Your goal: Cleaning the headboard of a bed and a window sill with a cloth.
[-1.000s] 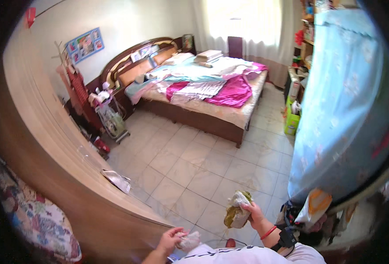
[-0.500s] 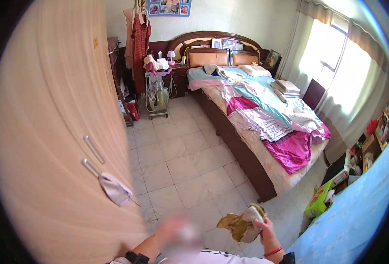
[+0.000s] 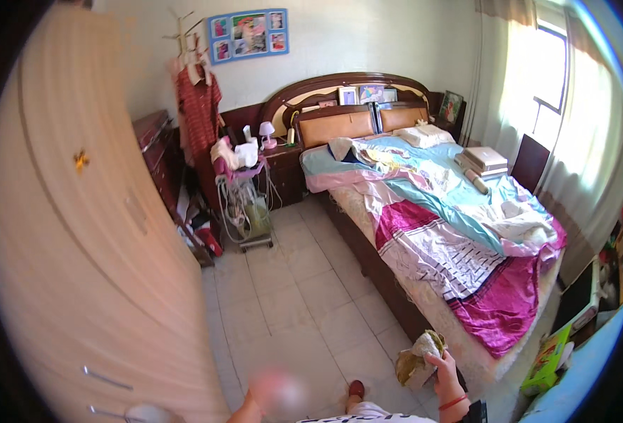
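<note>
In my right hand (image 3: 444,368), closed and raised over the floor near the bed's corner, is a crumpled olive-brown and white cloth (image 3: 417,361). It hangs to the left of my fingers. A red band circles that wrist. My left hand (image 3: 263,395) is low in the middle, above the tiles. A pale blur covers its fingers, so whether it holds anything is hidden. One dark red shoe (image 3: 356,388) shows between my hands.
A bed (image 3: 389,282) with a rumpled magenta, white and teal bedcover (image 3: 498,317) stands to the right. Along the left runs a pale wood wardrobe (image 3: 114,233). A wheeled cart (image 3: 251,211) with hoses stands by the nightstand (image 3: 286,180). A green box (image 3: 547,363) sits lower right.
The view has moved forward into the room, so the bed and cart appear nearer. The cloth, still in my right hand, appears farther right and hangs more bunched.
</note>
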Tool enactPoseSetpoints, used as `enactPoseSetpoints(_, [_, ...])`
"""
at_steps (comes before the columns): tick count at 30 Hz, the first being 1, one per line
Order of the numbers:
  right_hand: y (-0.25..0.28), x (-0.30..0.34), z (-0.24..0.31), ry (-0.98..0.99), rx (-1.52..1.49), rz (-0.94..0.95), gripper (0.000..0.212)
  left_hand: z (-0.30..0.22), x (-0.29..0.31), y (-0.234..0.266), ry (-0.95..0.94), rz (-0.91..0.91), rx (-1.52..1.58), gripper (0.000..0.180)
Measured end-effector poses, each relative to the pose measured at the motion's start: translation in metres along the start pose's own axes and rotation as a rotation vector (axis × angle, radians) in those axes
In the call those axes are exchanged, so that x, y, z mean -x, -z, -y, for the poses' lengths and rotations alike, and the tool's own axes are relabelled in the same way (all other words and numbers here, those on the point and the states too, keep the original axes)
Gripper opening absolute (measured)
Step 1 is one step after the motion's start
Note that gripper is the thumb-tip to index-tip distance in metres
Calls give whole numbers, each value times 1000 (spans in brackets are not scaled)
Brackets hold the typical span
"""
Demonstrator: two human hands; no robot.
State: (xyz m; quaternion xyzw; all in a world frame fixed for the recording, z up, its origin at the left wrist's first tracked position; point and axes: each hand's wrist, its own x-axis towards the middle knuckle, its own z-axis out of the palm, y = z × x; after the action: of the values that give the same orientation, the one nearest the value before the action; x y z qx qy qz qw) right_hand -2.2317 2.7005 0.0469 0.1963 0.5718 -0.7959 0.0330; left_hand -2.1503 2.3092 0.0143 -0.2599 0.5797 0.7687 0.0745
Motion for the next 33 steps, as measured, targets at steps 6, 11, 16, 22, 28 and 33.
enactPoseSetpoints(6, [-97,-148,28,-120,80,261,44,-49,-89,1,17,-102,58,47])
enactPoseSetpoints(11, [-186,-256,50,-155,81,434,45,-107,-142,10,-84,-354,153,44])
enactPoseSetpoints(16, [-284,-364,33,-111,270,537,45,-96,-262,86,-46,-360,151,33])
enactPoseSetpoints(22, [-396,-479,70,-244,113,422,39,-214,-366,64,-184,-379,209,40])
enactPoseSetpoints(28, [-511,-578,97,-245,49,406,40,-293,-416,67,-574,-456,-569,29])
enactPoseSetpoints(33, [-601,-702,84,-241,-10,441,41,-308,-453,68,-139,-793,193,34])
